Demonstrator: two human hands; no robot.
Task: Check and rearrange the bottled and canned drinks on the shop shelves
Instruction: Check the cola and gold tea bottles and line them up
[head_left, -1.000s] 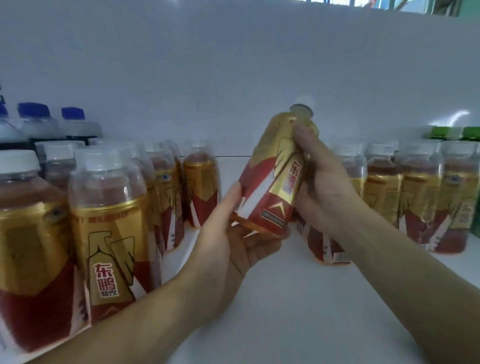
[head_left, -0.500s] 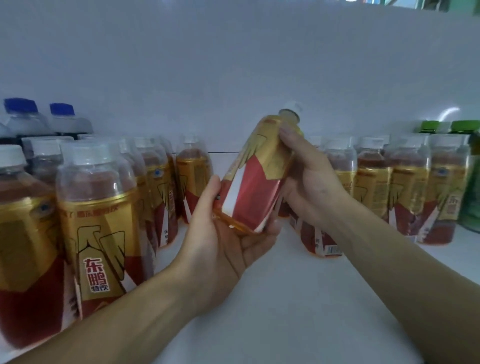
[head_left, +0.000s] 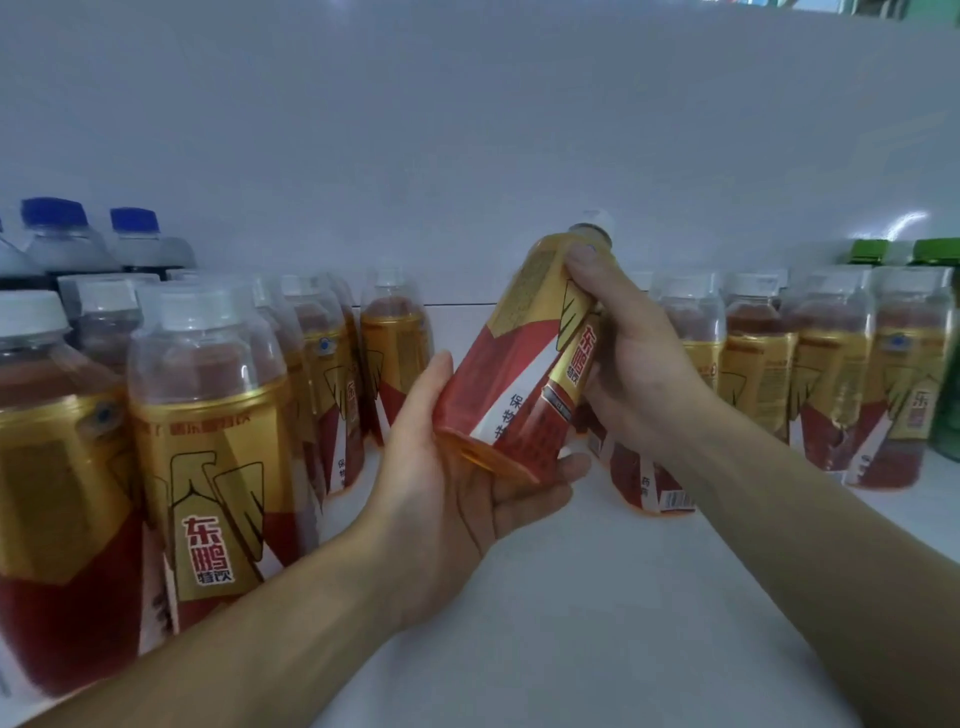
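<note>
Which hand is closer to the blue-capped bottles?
Left. The left hand props the tilted bottle from below, right of the blue-capped bottles; the right hand grips its upper part, farther right.

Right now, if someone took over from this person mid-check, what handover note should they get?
Left hand: palm up, fingers fairly straight, cradling the base of the tilted red-and-gold bottle.
Right hand: fingers wrapped round the bottle's shoulder, just below the cap.
The bottle is held above the white shelf, not standing on it.
Matching drinks stand in the left rows and right rows, with a gap between.
Blue-capped bottles stand back left, green-capped bottles far right.
Done: one bottle picked out for checking.
Left: finish the check, stand it back in a row, probably go through the rest.
</note>
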